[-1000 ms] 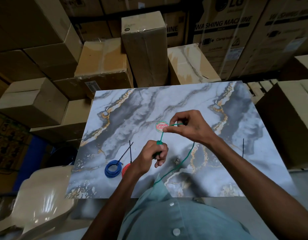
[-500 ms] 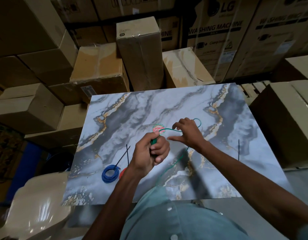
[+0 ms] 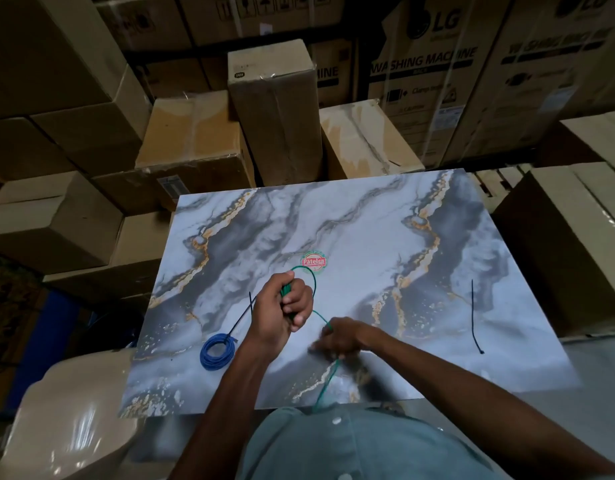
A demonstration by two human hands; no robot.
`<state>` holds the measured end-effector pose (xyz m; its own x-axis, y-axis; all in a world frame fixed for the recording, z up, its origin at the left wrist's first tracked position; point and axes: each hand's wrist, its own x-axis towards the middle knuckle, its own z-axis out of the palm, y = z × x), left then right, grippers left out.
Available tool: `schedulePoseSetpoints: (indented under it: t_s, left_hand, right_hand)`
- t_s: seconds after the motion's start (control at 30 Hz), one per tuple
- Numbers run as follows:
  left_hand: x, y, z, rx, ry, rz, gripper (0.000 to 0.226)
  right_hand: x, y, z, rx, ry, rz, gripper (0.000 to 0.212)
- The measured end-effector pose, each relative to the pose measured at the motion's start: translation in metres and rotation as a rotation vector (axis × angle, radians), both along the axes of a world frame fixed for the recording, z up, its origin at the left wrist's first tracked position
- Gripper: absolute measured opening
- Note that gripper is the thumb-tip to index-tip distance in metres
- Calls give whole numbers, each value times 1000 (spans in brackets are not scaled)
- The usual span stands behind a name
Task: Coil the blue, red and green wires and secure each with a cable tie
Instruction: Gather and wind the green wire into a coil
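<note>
I see the green wire (image 3: 312,285), thin and glossy, arching in one round loop just below the round red sticker (image 3: 313,261) at the slab's middle, then running down toward my chest and off the near edge. My left hand (image 3: 281,315) is fisted round the gathered green turns, just below and left of the sticker. My right hand (image 3: 337,339), blurred, lies lower right of the sticker with the wire passing at its knuckles; I cannot tell whether it pinches the strand. The blue wire (image 3: 217,351) lies as a tidy ring far lower left of the sticker, a black cable tie (image 3: 242,320) cinched on it with its tail pointing up. A spare cable tie (image 3: 475,315) lies straight, well to the sticker's right, with bare marble around it. The marbled slab (image 3: 351,216) is smooth, grey-white with gold veins, its upper half free; cardboard boxes (image 3: 274,109) crowd its far and side edges. Half a second ago my right hand was up beside the sticker; it has dropped toward me, and the loop now stands open.
</note>
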<state>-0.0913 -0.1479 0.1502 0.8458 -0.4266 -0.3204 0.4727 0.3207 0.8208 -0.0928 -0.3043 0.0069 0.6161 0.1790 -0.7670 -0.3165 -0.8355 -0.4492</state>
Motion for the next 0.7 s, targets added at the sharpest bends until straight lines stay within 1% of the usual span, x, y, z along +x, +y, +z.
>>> schedulePoseSetpoints:
  t_s: [0.07,0.13,0.17,0.23,0.27,0.33,0.37,0.4,0.47,0.53,0.6,0.7]
  left_hand:
    - [0,1,0,16,-6,10,43]
    - [-1,3,0,21,-3,21,44]
    - [-1,4,0,20,-5,24,44]
    - [-2,5,-1,27,-5,27,44]
    - [-2,5,-1,32,-4,26,44]
    - [-4,5,0,40,-6,23,44]
    - [-4,4,0,47,-10,23,45]
    - [-4,4,-1,53,-11,24,45]
    - [-4,3,-1,50,-8,28,46]
    - [-3,3,-1,44,-7,29,46]
    - [-3,4,-2,51,-15,30,45]
    - [-4,4,-4,57,-25,39,44]
  right_hand:
    - [-4,2,-7,188,174,-79,33]
    - [-3,1,-9,367,231,-189,36]
    - [0,1,-3,424,205,-279,31]
    - [8,-1,7,552,68,-533,7]
    - [14,-3,14,622,-8,-692,6]
    - [29,-7,28,739,-175,-928,12]
    - [37,-10,33,789,-244,-1010,16]
    - [43,-11,39,846,-269,-1085,19]
    - [51,-14,48,883,-269,-1066,21]
    - [55,-21,50,844,-264,-915,22]
    - [56,-29,46,800,-255,-813,22]
    - [53,-37,39,758,-224,-807,26]
